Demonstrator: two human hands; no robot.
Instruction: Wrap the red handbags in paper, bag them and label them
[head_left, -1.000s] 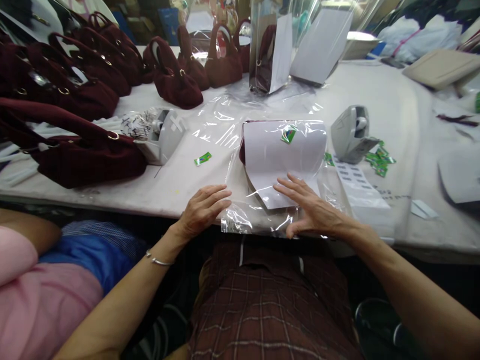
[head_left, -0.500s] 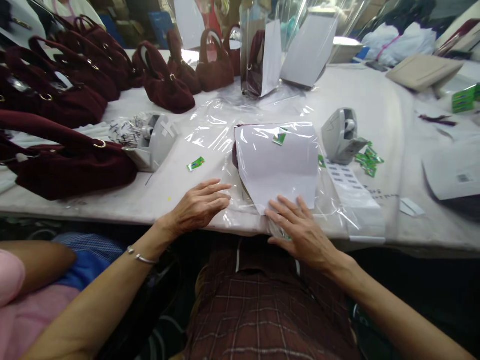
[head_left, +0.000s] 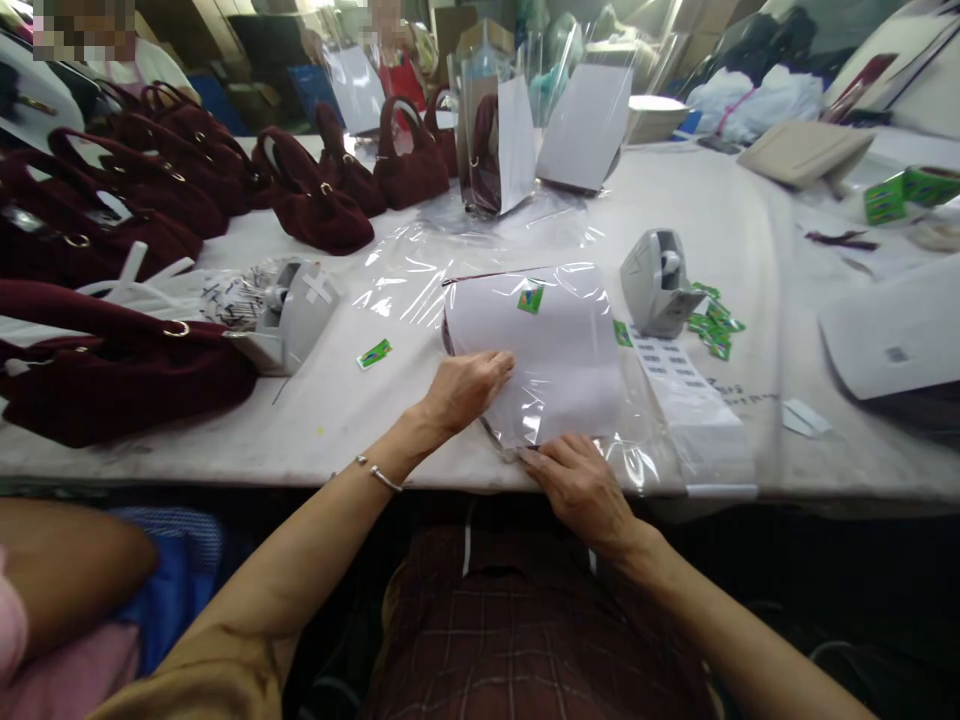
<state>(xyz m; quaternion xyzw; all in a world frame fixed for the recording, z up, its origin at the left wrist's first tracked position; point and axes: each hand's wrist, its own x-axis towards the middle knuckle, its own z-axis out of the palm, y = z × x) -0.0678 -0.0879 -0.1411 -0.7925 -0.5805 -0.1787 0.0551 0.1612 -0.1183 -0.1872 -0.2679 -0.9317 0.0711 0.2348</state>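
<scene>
White sheet [head_left: 559, 350] bears illegible green sachet [head_left: 530, 297]; left hand [head_left: 466, 390] and right hand [head_left: 583, 485], grip unclear.

Bare tabletop [head_left: 694, 195] is lying open beyond and right of the white sheet [head_left: 559, 365], while a grey dispenser [head_left: 651, 285] is obstructing passage just right of it.

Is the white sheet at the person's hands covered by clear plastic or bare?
Covered: glare streaks cross the white sheet, and clear plastic shows past its lower right edge, near the right hand.
</scene>
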